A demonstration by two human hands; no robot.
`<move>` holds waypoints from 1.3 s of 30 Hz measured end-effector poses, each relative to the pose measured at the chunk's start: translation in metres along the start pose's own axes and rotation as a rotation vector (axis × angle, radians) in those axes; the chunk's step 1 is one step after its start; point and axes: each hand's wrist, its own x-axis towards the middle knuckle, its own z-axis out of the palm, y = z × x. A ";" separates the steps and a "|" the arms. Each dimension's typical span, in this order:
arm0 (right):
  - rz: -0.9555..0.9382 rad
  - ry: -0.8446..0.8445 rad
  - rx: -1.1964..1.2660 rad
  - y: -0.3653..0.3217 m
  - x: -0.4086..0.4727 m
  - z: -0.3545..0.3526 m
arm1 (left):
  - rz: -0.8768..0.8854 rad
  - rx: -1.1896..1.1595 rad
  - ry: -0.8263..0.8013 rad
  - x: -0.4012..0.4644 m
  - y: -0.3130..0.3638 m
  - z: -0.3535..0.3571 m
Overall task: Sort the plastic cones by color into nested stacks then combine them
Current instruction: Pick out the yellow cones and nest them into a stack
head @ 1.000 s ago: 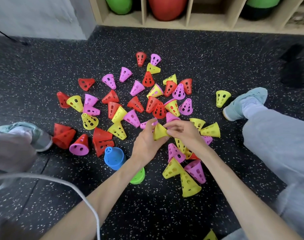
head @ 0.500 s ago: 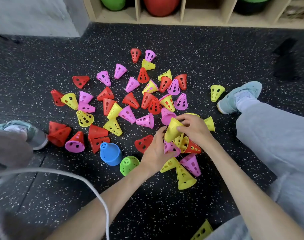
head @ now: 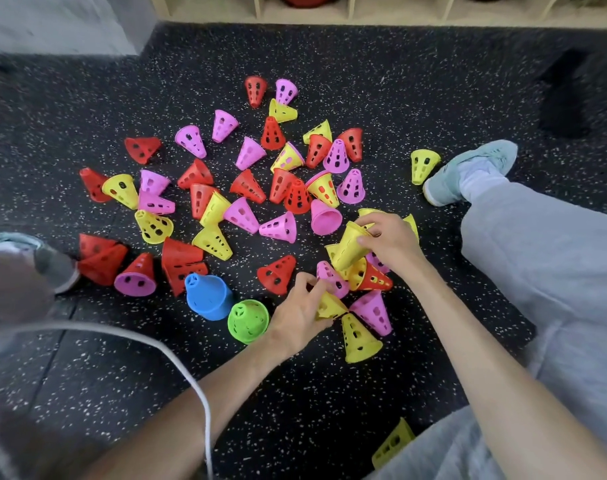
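Right of the frame's centre, the right hand (head: 390, 242) grasps a yellow stack (head: 350, 247) of nested cones, thumb and fingers curled round the wide rim end, the narrow end tilted down toward the pile. Just below centre, the left hand (head: 300, 315) pinches a single yellow cone (head: 329, 306) lying on the speckled floor (head: 329, 403), fingertips closed on its upper wall. Loose red, pink and yellow cones spread across the middle and left of the frame, unsorted; a blue cone (head: 208, 296) and a green cone (head: 248, 320) stand just left of the left hand.

The cones look like thin moulded plastic pierced with holes, so they are probably very light and stiff enough to keep their shape, with some give at the open rim. The smooth walls may slip; the holes and rim offer the surest purchase. A pinch across the rim, or around the tapered wall, should suit, leaving the mouth open for nesting. Pressed hard together, they may wedge.
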 end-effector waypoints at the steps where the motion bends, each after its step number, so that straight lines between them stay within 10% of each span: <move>1: -0.004 -0.006 -0.010 0.000 0.000 0.001 | -0.019 0.009 -0.019 0.000 -0.002 0.001; 39: -0.214 -0.238 0.075 -0.024 0.002 0.009 | -0.103 -0.641 0.477 0.022 0.034 -0.047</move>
